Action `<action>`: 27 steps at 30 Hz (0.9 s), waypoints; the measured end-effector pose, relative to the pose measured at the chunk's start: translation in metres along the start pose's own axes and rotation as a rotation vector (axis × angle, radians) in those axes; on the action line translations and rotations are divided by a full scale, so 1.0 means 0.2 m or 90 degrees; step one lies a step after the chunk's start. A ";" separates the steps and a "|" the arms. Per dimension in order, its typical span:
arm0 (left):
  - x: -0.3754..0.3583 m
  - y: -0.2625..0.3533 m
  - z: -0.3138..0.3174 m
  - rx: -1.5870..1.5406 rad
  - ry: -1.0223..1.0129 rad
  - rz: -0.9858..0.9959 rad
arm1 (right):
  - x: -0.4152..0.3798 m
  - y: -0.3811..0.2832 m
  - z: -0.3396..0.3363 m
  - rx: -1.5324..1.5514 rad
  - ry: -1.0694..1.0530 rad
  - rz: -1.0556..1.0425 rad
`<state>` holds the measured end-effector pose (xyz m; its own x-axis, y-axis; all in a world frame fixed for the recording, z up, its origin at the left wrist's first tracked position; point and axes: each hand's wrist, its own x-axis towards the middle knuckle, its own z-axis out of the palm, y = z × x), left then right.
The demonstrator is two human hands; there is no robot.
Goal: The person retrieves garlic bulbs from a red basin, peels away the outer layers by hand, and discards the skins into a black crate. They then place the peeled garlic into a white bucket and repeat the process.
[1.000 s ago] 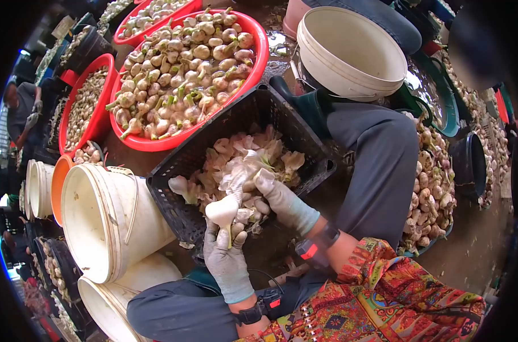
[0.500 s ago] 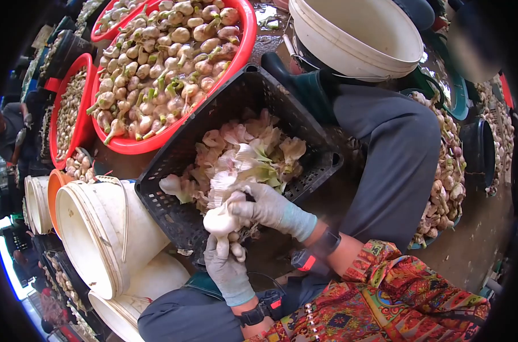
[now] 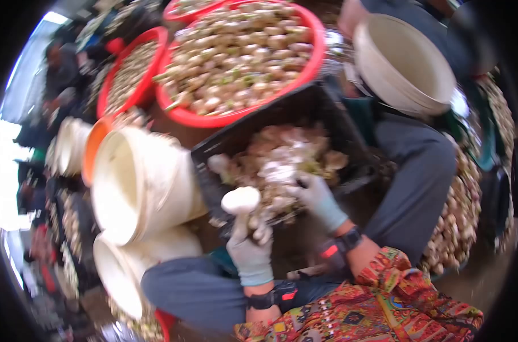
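Gripped by its stalk in the gloved left hand (image 3: 249, 251), a peeled white garlic bulb (image 3: 240, 200) stood upright, fingers wrapped tight around the stem below the head. It was held just above the near edge of a black plastic crate (image 3: 225, 149), over the person's lap. Beside it, the gloved right hand (image 3: 318, 196) rested on the heap of garlic skins (image 3: 282, 165) inside the crate; motion blur kept me from telling whether those fingers were spread or pinching anything. Both wrists wore dark bands with red marks, and a patterned red sleeve (image 3: 384, 302) covered the right forearm.

Left of the crate, 2 white buckets (image 3: 139, 182) lay tipped on their sides, 1 stacked nearer than the other, with an orange rim just behind them. Beyond the crate sat a large red basin (image 3: 304, 71) heaped with unpeeled garlic, touching the crate's far edge, and 2 more red basins lay farther left and behind. To the right, another white bucket (image 3: 407, 62) rested by a grey-trousered knee. More garlic was piled along the right side.
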<state>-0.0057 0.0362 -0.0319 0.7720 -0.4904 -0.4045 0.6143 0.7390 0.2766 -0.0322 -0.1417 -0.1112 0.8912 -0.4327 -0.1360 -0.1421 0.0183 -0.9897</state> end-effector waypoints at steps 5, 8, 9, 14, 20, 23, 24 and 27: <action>-0.23 0.31 0.21 -0.139 0.024 0.275 | 0.00 -0.15 0.02 0.053 -0.055 0.163; -0.36 0.75 0.15 -0.127 -0.111 0.422 | 0.02 -0.02 0.00 -0.128 -0.069 0.049; -0.39 0.91 0.16 -0.118 -0.182 0.464 | 0.01 -0.06 0.00 -0.192 -0.058 -0.030; -0.05 1.10 0.45 0.065 -0.139 0.534 | 0.02 -0.08 0.02 -0.369 -0.054 -0.023; 1.06 0.49 0.83 0.626 -0.038 0.239 | 0.04 -0.10 -0.01 -0.245 -0.097 0.067; 1.60 0.19 0.81 0.889 -0.080 0.083 | 0.07 -0.13 -0.05 -0.172 -0.136 0.166; 1.75 0.10 0.78 1.010 -0.084 0.034 | 0.08 -0.12 -0.04 -0.153 -0.129 0.190; 2.20 -0.11 0.63 1.371 -0.076 -0.047 | 0.12 -0.08 -0.04 -0.085 -0.133 0.197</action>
<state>0.3408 -0.2548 -0.1058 0.6955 -0.5681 -0.4399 -0.2451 -0.7631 0.5979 -0.0121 -0.1602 -0.0982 0.8640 -0.2316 -0.4471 -0.4607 -0.0048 -0.8876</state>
